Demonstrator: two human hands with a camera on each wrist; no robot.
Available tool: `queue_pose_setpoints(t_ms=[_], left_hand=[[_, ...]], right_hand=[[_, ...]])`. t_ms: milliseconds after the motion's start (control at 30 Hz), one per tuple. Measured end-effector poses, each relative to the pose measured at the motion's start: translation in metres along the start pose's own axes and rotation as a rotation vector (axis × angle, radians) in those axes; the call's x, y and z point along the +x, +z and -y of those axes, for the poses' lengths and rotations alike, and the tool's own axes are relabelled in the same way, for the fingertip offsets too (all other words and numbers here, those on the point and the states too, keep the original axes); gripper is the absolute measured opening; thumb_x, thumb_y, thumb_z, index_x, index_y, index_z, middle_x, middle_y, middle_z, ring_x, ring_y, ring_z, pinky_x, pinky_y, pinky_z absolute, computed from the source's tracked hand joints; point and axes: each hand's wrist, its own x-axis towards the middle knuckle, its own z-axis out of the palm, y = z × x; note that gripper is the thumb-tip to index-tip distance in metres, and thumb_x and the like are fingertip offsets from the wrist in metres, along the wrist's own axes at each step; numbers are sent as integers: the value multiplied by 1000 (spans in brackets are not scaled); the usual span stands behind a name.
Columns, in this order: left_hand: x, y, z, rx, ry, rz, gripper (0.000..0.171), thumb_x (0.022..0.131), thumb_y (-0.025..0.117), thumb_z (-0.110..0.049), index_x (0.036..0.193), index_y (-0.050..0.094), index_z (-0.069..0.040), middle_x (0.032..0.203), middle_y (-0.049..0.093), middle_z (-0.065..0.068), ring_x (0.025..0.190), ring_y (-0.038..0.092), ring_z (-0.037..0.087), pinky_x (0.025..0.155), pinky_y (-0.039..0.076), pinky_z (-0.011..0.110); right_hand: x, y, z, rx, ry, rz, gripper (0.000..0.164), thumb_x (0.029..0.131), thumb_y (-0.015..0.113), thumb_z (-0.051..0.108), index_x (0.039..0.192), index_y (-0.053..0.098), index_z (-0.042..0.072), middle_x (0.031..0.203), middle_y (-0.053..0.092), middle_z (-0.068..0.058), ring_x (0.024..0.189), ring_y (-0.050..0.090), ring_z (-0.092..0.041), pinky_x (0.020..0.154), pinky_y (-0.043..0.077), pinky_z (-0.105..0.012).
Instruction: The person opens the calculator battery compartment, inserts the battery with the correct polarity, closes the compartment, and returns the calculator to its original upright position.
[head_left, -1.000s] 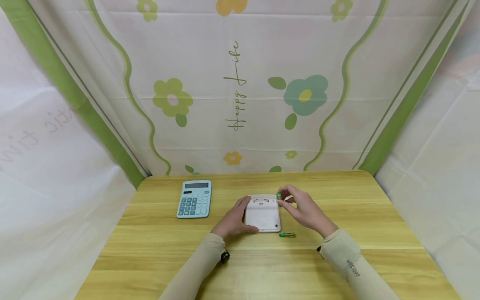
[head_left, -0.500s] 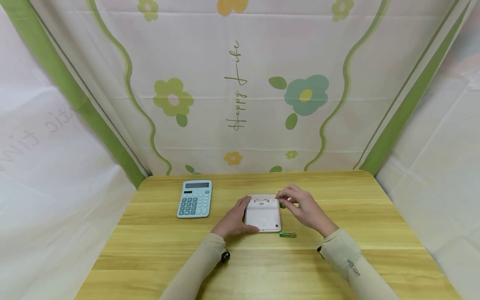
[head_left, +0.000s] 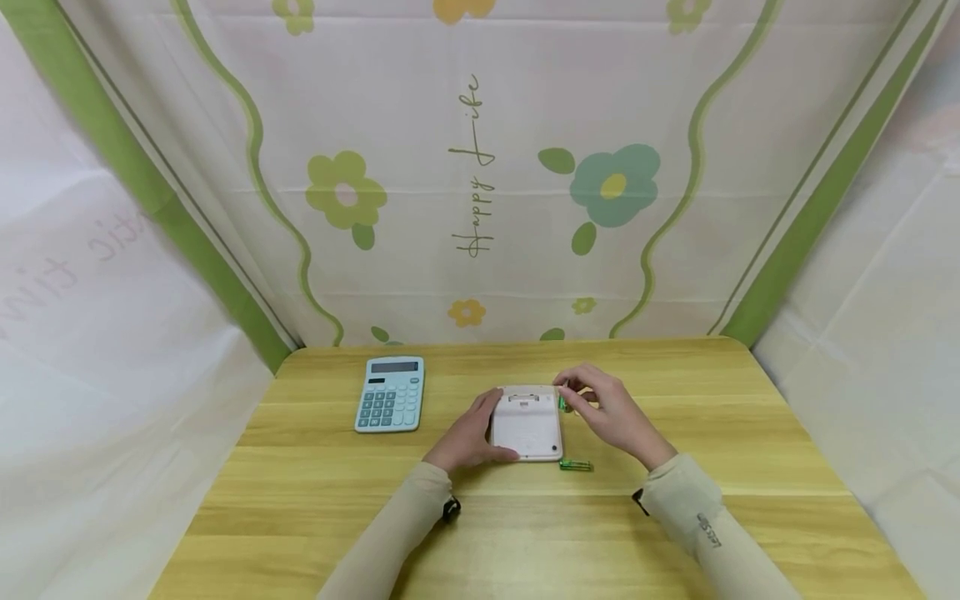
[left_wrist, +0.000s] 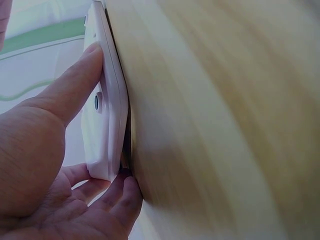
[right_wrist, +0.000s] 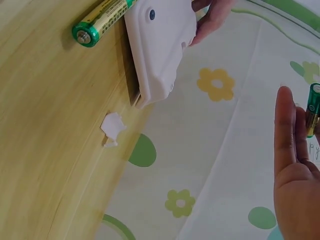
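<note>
A flat white device [head_left: 527, 429], shaped like a calculator, lies back side up, with a small recess near its far edge. My left hand [head_left: 468, 433] grips its left side; in the left wrist view the thumb [left_wrist: 80, 75] presses on the back and the fingers curl around the edge. At the device's far right corner, my right hand [head_left: 611, 412] pinches a green-and-gold battery [right_wrist: 313, 110], partly hidden by the fingers in the head view. Another such battery [head_left: 576, 465] lies on the table by the device's near right corner.
A light blue calculator [head_left: 390, 393] lies face up to the left on the wooden table [head_left: 495, 533]. The right wrist view shows a small white plastic piece [right_wrist: 113, 127] on the table. A flowered curtain [head_left: 405, 267] hangs behind the table's far edge.
The battery in my right hand has been tilted from upright beside the device; it passed mostly behind the fingers and shows below them now. My left hand and the device stay in place.
</note>
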Motion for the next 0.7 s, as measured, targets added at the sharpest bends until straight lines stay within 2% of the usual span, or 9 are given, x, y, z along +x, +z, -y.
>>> queue_pose_setpoints(t_ms=[133,367,600,700], left_hand=[[-1,-1,-1,5,6,-1,120,76,89,-53,167,18,-21,172,23,5,152,37,31,124,36,47],[-1,-2,-1,12,7,-2,120,76,89,-53,167,17,-21,172,23,5,153,37,31,124,36,47],[-1,-2,-2,7,-1,7,120,77,89,-52,167,17,-21,173,22,5,153,35,30,124,35,46],[-2,-2,-2,-7,1,6,120,76,90,-50,167,18,-19,172,23,6,153,37,32,123,36,48]], right_hand=[[1,1,-2,65,45,21,14,106,60,18,117,69,13,97,66,-2,80,66,-14,72,63,-30],[4,1,-5,182,101,62,16,107,59,19,117,66,8,95,65,-10,81,70,-28,73,63,-29],[3,-1,-5,208,152,99,20,108,57,18,117,62,1,94,63,-12,83,70,-30,74,63,-29],[2,-2,-4,221,177,129,20,109,55,19,117,61,2,95,64,-13,85,69,-30,75,63,-30]])
